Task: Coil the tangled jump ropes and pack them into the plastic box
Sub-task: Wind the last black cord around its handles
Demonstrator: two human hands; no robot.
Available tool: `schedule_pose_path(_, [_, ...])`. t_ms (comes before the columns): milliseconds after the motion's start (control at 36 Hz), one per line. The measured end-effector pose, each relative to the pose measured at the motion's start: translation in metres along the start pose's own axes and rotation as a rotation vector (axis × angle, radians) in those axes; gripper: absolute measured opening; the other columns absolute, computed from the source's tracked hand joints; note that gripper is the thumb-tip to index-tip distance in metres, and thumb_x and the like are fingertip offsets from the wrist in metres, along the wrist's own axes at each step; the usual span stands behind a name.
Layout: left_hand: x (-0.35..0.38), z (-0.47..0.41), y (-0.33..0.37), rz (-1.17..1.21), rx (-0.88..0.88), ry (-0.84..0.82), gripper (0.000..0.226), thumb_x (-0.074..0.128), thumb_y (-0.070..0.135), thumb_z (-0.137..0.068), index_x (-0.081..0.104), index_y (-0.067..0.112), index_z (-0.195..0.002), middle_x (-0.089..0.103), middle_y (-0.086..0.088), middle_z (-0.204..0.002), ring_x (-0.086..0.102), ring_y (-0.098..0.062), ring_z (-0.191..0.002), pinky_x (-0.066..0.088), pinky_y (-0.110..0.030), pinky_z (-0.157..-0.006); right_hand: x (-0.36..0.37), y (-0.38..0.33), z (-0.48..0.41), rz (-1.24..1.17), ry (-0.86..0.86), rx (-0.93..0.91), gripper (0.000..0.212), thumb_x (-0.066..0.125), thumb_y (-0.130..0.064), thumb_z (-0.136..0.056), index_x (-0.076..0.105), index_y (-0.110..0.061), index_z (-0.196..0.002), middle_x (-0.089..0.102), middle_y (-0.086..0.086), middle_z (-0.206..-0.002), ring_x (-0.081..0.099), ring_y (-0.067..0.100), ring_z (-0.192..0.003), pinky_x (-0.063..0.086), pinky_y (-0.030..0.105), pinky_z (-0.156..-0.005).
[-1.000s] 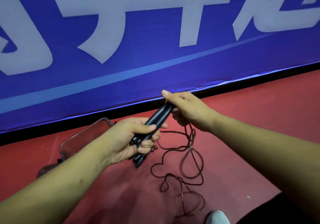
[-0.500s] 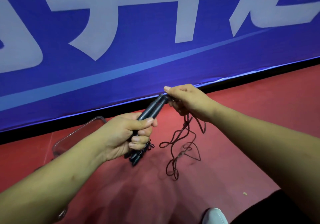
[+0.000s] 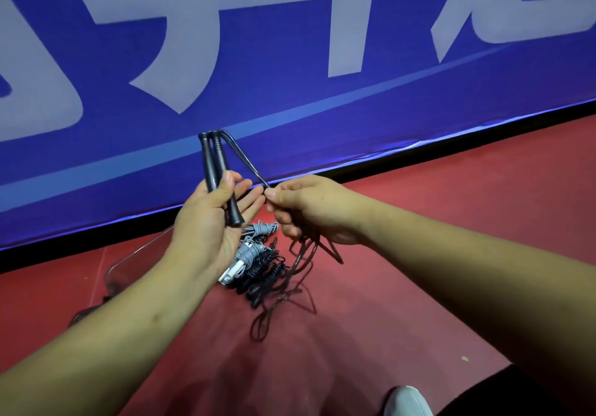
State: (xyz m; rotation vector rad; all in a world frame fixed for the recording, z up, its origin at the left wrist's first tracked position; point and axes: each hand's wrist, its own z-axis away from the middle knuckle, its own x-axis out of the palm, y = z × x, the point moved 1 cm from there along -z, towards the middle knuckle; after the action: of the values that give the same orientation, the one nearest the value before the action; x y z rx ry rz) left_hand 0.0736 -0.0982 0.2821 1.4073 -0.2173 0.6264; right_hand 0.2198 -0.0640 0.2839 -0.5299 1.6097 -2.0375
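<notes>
Snag risk: slack cord [image 3: 250, 165] trailed over coiled ropes [image 3: 254, 249].
Left hand [image 3: 209, 222] loosely held handles [image 3: 213, 161], right hand [image 3: 309, 209] pinched cord; tug could drag them.

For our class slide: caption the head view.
Left hand holds two black jump-rope handles upright; right hand pinches their cord above coiled ropes on red floor.

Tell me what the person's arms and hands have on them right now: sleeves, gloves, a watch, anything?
Nothing worn shows. The left hand and right hand are bare, with no gloves, rings or tape in sight. The left forearm and right forearm are bare too, as far as the frame reaches: no sleeve, watch or wristband.
</notes>
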Motion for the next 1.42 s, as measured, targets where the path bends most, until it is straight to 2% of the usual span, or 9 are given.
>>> schedule_pose_path(167, [0.009,-0.003,0.005,0.087,0.029,0.039,0.012,0.041,0.018,-0.107,0.046,0.008,-0.102,0.07,-0.029,-0.107,0.072,-0.039,-0.098,0.057,-0.05,-0.088,0.016,0.007,0.0,0.106,-0.072,0.032,0.027,0.044,-0.021,-0.105,0.054,-0.012,-0.081,0.056,0.001,-0.062,0.064,0.027,-0.068,0.045,0.023,-0.055])
schedule_pose_path(361, [0.003,-0.013,0.009,0.221,-0.021,0.065,0.029,0.038,0.019,-0.108,0.042,0.003,-0.131,0.072,-0.022,-0.11,0.072,-0.035,-0.098,0.061,-0.047,-0.077,0.024,0.015,0.004,0.14,-0.084,0.098,0.027,0.045,-0.029,-0.104,0.052,-0.016,-0.082,0.055,0.005,-0.062,0.05,0.014,-0.039,0.036,0.021,-0.043])
schedule_pose_path(583, [-0.002,-0.016,0.01,0.08,-0.149,-0.024,0.029,0.04,0.03,-0.106,0.056,0.012,-0.122,0.073,0.002,-0.118,0.069,-0.031,-0.109,0.048,-0.05,-0.092,0.032,0.023,0.004,0.287,-0.158,0.106,0.048,0.036,-0.041,-0.105,0.056,-0.012,-0.073,0.043,-0.003,-0.042,0.038,0.014,-0.033,0.03,0.028,-0.046])
schedule_pose_path(750, [-0.001,-0.014,0.013,0.051,-0.178,-0.061,0.021,0.043,0.038,-0.104,0.052,0.025,-0.118,0.071,-0.021,-0.115,0.067,-0.046,-0.105,0.049,-0.06,-0.094,0.036,0.019,0.001,0.29,-0.135,0.114,0.046,0.037,-0.04,-0.105,0.055,-0.011,-0.074,0.042,-0.005,-0.038,0.028,0.012,-0.031,0.024,0.028,-0.045])
schedule_pose_path(833, [0.001,-0.014,0.013,0.094,-0.19,-0.062,0.019,0.044,0.036,-0.104,0.051,0.02,-0.113,0.075,-0.011,-0.092,0.074,-0.032,-0.084,0.06,-0.04,-0.071,0.037,0.02,0.001,0.297,-0.167,0.118,0.048,0.037,-0.043,-0.105,0.057,-0.011,-0.076,0.042,-0.004,-0.04,0.03,0.015,-0.034,0.026,0.025,-0.042])
schedule_pose_path(917, [-0.004,-0.026,0.025,0.171,-0.179,-0.015,0.022,0.046,0.035,-0.104,0.052,0.017,-0.092,0.052,0.006,-0.055,0.046,-0.004,-0.041,0.035,-0.014,-0.038,0.041,0.022,0.003,0.252,-0.241,0.113,0.044,0.044,-0.039,-0.103,0.059,-0.009,-0.073,0.046,0.0,-0.045,0.04,0.014,-0.035,0.032,0.021,-0.039])
schedule_pose_path(1139, [-0.045,-0.063,0.064,0.222,0.07,0.134,0.022,0.044,0.036,-0.105,0.046,0.023,-0.087,0.035,0.009,-0.05,0.031,-0.005,-0.039,0.023,-0.017,-0.038,0.026,0.041,0.002,0.619,-0.089,0.099,0.025,0.07,-0.025,-0.089,0.067,-0.014,-0.067,0.066,-0.001,-0.063,0.057,0.013,-0.066,0.049,0.03,-0.069])
schedule_pose_path(1250, [-0.057,-0.075,0.06,0.153,0.118,0.223,0.013,0.045,0.033,-0.105,0.036,0.023,-0.106,0.036,0.008,-0.05,0.033,-0.007,-0.038,0.026,-0.017,-0.038,0.016,0.044,0.004,0.318,-0.08,0.04,0.024,0.065,-0.024,-0.094,0.065,-0.008,-0.077,0.067,0.008,-0.065,0.065,0.022,-0.07,0.053,0.037,-0.069])
schedule_pose_path(1417, [-0.079,-0.086,0.065,0.126,0.157,0.296,0.021,0.042,0.02,-0.107,0.039,0.019,-0.086,0.035,0.007,-0.044,0.033,-0.007,-0.035,0.026,-0.015,-0.039,0.025,0.025,0.003,-0.013,-0.144,0.006,0.027,0.046,-0.034,-0.103,0.052,-0.009,-0.093,0.025,-0.002,-0.055,0.02,0.009,-0.044,0.022,0.019,-0.042])
